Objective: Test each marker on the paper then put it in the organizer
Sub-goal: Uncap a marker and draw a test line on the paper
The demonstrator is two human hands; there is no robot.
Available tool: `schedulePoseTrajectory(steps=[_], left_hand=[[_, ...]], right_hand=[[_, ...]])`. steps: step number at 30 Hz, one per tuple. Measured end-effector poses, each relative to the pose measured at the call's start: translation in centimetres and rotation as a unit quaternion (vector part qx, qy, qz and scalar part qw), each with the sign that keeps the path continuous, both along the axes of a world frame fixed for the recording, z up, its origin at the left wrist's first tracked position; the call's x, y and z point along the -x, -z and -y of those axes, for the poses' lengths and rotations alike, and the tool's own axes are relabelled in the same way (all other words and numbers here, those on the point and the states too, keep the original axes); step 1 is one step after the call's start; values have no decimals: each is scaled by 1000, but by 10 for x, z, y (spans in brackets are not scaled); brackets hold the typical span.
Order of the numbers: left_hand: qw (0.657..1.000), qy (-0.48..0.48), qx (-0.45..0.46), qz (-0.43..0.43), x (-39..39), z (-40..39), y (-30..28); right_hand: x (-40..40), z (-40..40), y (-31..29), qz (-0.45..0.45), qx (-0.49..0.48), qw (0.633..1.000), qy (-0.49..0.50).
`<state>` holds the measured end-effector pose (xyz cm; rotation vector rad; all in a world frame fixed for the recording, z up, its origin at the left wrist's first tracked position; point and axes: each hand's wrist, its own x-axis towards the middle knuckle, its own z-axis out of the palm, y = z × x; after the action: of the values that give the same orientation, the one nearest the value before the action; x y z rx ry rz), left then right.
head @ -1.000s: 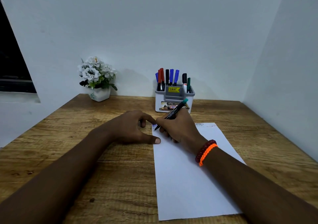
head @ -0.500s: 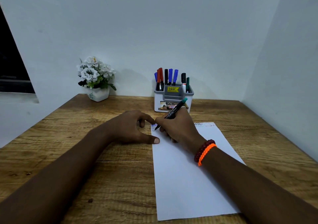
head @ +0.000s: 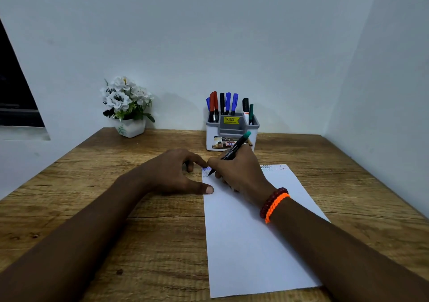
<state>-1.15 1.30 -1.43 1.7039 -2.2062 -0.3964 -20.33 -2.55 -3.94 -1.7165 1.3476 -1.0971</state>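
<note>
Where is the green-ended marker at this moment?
In the head view the green-ended marker is gripped in the right hand, tip down on the paper's top-left corner, just in front of the organizer.

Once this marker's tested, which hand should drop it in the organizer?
Right hand: it already grips the marker, and the organizer stands just beyond it. Left hand pins the paper.

Both your forearms are bare, with no sleeves reaching into view. Your left hand (head: 173,174) wears nothing: no ring, watch or band shows on it. Just behind your right hand (head: 239,174), at the wrist, you wear two bracelets touching side by side: a dark red beaded bracelet (head: 271,201) nearer the hand, and a bright orange braided band (head: 276,206) just behind it.
</note>
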Motion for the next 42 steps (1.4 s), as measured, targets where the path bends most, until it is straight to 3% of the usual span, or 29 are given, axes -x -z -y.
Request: schedulePoseTrajectory(steps=[42], left_hand=[[1000, 8, 5, -4, -3, 4, 3]], right_hand=[[3, -2, -1, 11, 13, 1000, 25]])
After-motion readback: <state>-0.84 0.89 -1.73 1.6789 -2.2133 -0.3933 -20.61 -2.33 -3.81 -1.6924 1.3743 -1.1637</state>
